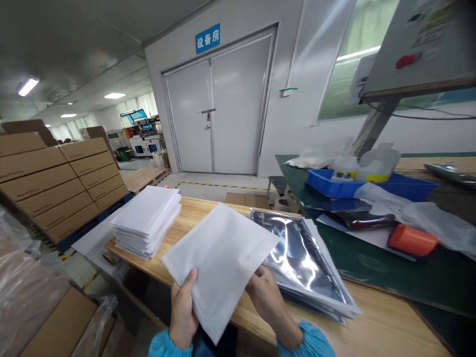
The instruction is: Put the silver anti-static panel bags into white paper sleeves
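Observation:
A flat white sheet or sleeve is held tilted above the wooden table. My left hand grips its lower left edge, thumb on top and the other fingers hidden beneath. At the right edge of the sheet, my right hand pinches it, its fingertips partly behind it. A tall stack of similar white sheets stands on the table to the left. On the right lies a pile of shiny clear-covered dark items with white layers among them, close to my right hand.
Brown cartons are piled at the left, with plastic-wrapped boxes below. On the right, a green worktop bears a blue tray with bottles and an orange cylindrical object. Grey double doors stand behind.

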### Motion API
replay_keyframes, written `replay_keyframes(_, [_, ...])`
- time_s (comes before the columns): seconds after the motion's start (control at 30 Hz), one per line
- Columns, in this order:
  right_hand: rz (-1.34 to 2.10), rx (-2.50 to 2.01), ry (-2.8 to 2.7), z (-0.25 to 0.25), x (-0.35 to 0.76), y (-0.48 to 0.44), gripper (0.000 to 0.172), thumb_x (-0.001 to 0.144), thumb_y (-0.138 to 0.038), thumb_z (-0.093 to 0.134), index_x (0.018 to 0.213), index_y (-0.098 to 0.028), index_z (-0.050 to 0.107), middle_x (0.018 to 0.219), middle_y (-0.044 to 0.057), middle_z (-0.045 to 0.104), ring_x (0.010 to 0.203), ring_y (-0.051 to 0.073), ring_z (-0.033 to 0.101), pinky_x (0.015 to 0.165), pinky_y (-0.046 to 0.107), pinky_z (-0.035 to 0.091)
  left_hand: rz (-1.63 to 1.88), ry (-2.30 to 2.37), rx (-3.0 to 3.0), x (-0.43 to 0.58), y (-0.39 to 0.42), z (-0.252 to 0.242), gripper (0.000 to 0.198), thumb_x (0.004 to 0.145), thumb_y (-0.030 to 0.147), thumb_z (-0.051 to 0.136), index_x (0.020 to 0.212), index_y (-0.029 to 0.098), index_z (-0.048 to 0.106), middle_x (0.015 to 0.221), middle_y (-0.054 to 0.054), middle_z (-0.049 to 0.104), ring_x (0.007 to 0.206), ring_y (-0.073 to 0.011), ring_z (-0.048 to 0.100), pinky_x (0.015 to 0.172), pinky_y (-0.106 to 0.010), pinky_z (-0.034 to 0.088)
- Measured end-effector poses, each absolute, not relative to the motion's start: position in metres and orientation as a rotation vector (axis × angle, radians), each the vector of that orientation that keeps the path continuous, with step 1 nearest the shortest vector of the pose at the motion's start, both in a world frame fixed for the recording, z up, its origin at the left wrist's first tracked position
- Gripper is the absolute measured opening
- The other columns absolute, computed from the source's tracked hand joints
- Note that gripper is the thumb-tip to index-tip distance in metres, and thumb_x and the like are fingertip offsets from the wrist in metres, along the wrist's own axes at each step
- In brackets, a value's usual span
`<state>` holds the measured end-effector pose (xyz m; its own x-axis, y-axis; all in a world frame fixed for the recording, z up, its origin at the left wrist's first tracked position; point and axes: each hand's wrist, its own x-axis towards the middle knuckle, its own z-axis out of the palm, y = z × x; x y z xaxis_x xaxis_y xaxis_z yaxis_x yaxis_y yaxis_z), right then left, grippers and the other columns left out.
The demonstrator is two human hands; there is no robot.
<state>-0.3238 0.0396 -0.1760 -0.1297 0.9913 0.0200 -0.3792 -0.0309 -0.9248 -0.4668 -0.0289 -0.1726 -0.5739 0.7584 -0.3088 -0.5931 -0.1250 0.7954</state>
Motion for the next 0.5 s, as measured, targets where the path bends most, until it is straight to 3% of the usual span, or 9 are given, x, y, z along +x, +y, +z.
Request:
replay_keyframes(0.13, [1.718,-0.843,-0.846,-0.177,-0.305,0.035,0.047,0.055,-0.040,0.084,0.092,-0.014,0.072,0.094,0.015,0.073,0.090,0.031,0.069,0.073,0.045,0.057,2.060,1.275,0.305,-0.520,-0.006,-0.132,0.030,0.069,0.015,0.074,0.099,0.017,0.067,0.095,-0.005,0.074,0.081,-0.0182,0.070,0.072,-0.028,0.058])
replay_keyframes(0.23, [1.707,-0.918,-0.787,-0.185,-0.284,0.028,0.049,0.051,-0.040,0.086,0.089,-0.013,0.072,0.093,0.017,0.073,0.091,0.034,0.069,0.074,0.048,0.057,2.236,1.345,0.328,-0.578,0.020,-0.096,0.026,0.070,0.009,0.071,0.095,0.016,0.068,0.096,-0.003,0.073,0.079,-0.0138,0.068,0.072,-0.024,0.058])
replay_keyframes(0.37, [1.697,-0.964,-0.774,-0.198,-0.266,0.022,0.047,0.051,-0.043,0.086,0.088,-0.016,0.073,0.095,0.015,0.074,0.094,0.034,0.069,0.076,0.046,0.058,2.316,1.447,0.434,-0.653,0.053,-0.064,0.025,0.071,0.005,0.067,0.094,0.013,0.066,0.088,-0.005,0.071,0.078,-0.0156,0.068,0.075,-0.029,0.058])
replay_keyframes(0.5, [1.686,-1.003,-0.802,-0.203,-0.250,0.019,0.048,0.053,-0.049,0.083,0.088,-0.018,0.072,0.097,0.013,0.074,0.098,0.033,0.068,0.075,0.041,0.059,2.217,1.720,0.487,-0.692,0.060,-0.056,0.022,0.068,0.012,0.072,0.088,0.011,0.063,0.076,-0.007,0.068,0.075,-0.0202,0.067,0.071,-0.035,0.058])
